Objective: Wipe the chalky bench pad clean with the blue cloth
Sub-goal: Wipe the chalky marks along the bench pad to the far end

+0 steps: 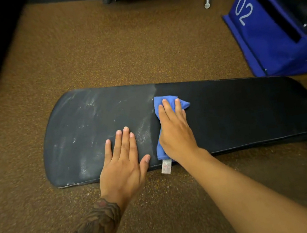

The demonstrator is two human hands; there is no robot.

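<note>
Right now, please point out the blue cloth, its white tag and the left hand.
blue cloth (185,105): head view, bare corner beyond the fingertips.
white tag (166,167): head view, its middle.
left hand (123,162): head view, back of the hand.

Blue cloth (158,102) mostly under right hand (175,135), blue box (264,39) cropped right

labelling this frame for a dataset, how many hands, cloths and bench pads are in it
Bare hands: 2 (left hand flat on the pad, right hand pressing the cloth)
Blue fabric cloth: 1
Black leather-look bench pad: 1
Total: 4
</note>
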